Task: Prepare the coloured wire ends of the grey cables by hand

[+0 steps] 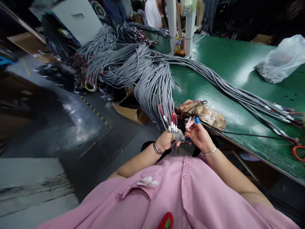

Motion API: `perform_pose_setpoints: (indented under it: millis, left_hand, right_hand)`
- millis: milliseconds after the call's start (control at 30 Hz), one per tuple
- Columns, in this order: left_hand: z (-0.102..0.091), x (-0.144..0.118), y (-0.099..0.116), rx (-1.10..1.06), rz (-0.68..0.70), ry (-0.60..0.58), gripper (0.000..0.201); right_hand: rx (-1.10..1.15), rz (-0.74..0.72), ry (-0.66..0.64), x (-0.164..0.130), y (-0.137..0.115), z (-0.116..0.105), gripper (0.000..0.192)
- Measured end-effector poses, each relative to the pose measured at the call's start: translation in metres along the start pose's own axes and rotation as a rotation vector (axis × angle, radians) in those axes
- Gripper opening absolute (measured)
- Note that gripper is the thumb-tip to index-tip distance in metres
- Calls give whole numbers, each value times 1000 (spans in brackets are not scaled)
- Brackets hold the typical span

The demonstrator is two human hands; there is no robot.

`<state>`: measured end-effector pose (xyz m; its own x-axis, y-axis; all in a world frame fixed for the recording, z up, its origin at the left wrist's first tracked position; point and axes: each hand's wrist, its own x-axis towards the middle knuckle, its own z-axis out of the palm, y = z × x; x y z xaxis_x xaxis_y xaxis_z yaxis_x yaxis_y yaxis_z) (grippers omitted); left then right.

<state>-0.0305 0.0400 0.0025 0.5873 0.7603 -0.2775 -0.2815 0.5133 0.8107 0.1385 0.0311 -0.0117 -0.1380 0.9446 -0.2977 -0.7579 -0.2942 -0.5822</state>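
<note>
Close to my body, my left hand [165, 141] is closed around several grey cable ends [173, 128]. They have white bands and thin red, blue and black wires fanning out on top. A grey cloth-like wrap [178, 136] with a yellow mark lies across the front of this grip. Just to the right, my right hand [201, 136] has its fingers curled in beside the coloured wires [187, 139]. One of its fingers wears a blue cover [197, 120]. By its fingertips is a pale pinkish piece [190, 123]; whether this is held or worn is unclear.
A large heap of grey cables [128, 63] hangs over the edge of the green table [214, 54]. A cable bundle [221, 82] runs right. Also there are a tape-covered wooden block [207, 115], a plastic bag [281, 60], orange-handled scissors [296, 153] and a cardboard box [133, 114] below.
</note>
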Motion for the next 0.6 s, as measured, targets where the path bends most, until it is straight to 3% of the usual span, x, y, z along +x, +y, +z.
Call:
perform_pose_setpoints:
  millis: [200, 433, 600]
  left_hand:
    - [13, -6, -6, -9, 156, 100, 25]
    - [5, 5, -13, -14, 150, 134, 16]
    - [3, 5, -15, 1, 147, 129, 18]
  right_hand:
    - [-91, -81, 19, -1, 1, 1, 28]
    - [-153, -83, 13, 5, 6, 2, 48]
    - [-34, -41, 49, 11, 8, 2, 46]
